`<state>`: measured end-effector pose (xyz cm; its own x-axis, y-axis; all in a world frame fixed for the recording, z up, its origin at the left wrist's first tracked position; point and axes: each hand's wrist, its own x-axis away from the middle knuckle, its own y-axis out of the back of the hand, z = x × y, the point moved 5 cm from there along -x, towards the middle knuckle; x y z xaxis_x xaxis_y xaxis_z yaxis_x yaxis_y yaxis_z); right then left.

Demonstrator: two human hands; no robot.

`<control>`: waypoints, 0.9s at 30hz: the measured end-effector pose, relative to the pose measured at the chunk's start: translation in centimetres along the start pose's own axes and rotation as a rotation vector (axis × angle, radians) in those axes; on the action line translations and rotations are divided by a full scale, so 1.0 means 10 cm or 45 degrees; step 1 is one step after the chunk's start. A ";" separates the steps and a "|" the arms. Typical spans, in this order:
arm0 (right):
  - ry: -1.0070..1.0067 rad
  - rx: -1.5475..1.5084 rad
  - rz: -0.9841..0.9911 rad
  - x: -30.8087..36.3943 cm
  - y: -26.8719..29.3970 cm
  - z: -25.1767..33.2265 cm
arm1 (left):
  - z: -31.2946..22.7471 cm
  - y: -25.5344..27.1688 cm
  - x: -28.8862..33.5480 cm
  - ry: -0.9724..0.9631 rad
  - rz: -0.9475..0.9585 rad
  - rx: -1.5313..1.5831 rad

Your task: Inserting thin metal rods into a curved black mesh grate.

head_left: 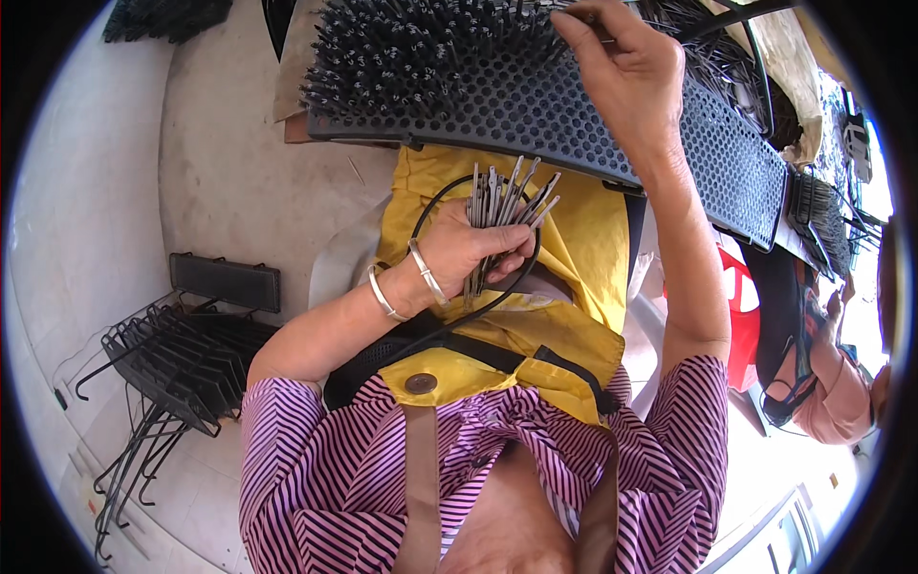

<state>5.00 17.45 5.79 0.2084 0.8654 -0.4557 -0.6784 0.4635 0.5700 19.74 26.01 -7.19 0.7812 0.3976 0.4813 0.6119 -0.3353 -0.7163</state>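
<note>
A bundle of thin grey metal strips (497,196) is gripped in my left hand (469,247), held upright over my yellow apron (564,220). Beyond it lies a long black perforated rack (535,110), its left part crowded with upright dark strips (402,57). My right hand (626,57) is over the rack's far edge, beside the end of the filled rows. Its thumb and fingers are pinched together; whatever is between them is too small to make out.
Stacked black racks with hooked wires (182,354) stand on the floor at the left. To the right, another person (832,373) sits by a filled rack (820,215). A red item (739,306) is beside my right arm. Loose dark strips (708,53) lie behind the rack.
</note>
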 end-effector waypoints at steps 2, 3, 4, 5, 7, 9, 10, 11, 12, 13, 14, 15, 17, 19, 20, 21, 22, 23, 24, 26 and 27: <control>-0.003 -0.003 -0.008 0.01 0.00 0.03 | 0.00 -0.01 0.03 -0.010 -0.007 0.000; 0.026 0.007 -0.026 0.02 0.01 0.06 | 0.00 -0.02 0.04 -0.016 -0.015 -0.002; 0.055 0.021 -0.046 0.03 0.02 0.07 | -0.01 -0.02 0.04 -0.017 -0.013 -0.001; 0.055 0.023 -0.045 0.03 0.02 0.07 | -0.01 -0.02 0.04 -0.022 -0.012 0.004; 0.061 0.056 0.003 0.04 0.02 0.04 | -0.01 -0.02 0.04 -0.025 -0.011 0.008; 0.146 0.074 -0.001 0.05 0.03 -0.01 | 0.00 -0.01 0.03 -0.026 -0.025 -0.009; 0.234 0.089 -0.003 0.06 0.03 0.00 | 0.00 -0.01 0.03 -0.025 -0.025 -0.010; 0.232 0.090 -0.005 0.07 0.04 0.00 | 0.00 -0.01 0.03 -0.019 -0.011 0.010; 0.148 0.053 0.020 0.09 0.04 -0.03 | -0.01 -0.02 0.03 -0.012 0.002 0.030; 0.062 0.016 0.046 0.11 0.04 -0.06 | -0.01 -0.02 0.03 -0.008 0.001 0.030; 0.058 0.015 0.045 0.14 0.04 -0.05 | -0.03 -0.03 0.03 -0.019 0.014 0.016; 0.059 0.028 -0.015 0.15 0.04 -0.03 | -0.04 -0.04 0.03 -0.030 0.027 0.002; 0.054 0.043 -0.077 0.25 0.09 -0.08 | -0.06 -0.06 0.04 -0.036 0.019 0.016; -0.013 0.093 -0.038 0.45 0.15 -0.28 | -0.08 -0.08 0.03 -0.042 0.015 0.029; -0.207 -0.042 -0.016 0.55 0.16 -0.27 | -0.10 -0.07 0.03 -0.074 0.016 0.032; -0.209 -0.044 -0.014 0.63 0.18 -0.21 | -0.12 -0.07 0.04 -0.105 0.018 0.036; -0.358 -0.203 0.029 0.73 0.17 -0.22 | -0.13 -0.06 0.04 -0.103 0.017 0.035; -0.505 -0.363 0.072 0.83 0.16 -0.24 | -0.15 -0.06 0.05 -0.134 0.027 0.066; -0.563 -0.429 0.177 0.90 0.12 -0.22 | -0.16 -0.06 0.05 -0.165 0.037 0.097; -0.550 -0.423 0.192 0.98 0.14 -0.15 | -0.18 -0.07 0.05 -0.176 0.067 0.105; -0.534 -0.420 0.214 1.00 0.13 -0.12 | -0.18 -0.09 0.05 -0.193 0.093 0.116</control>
<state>5.33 26.48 1.20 0.2949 0.9551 -0.0277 -0.8969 0.2867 0.3367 19.79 24.91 -5.42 0.7912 0.5015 0.3499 0.5354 -0.2918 -0.7926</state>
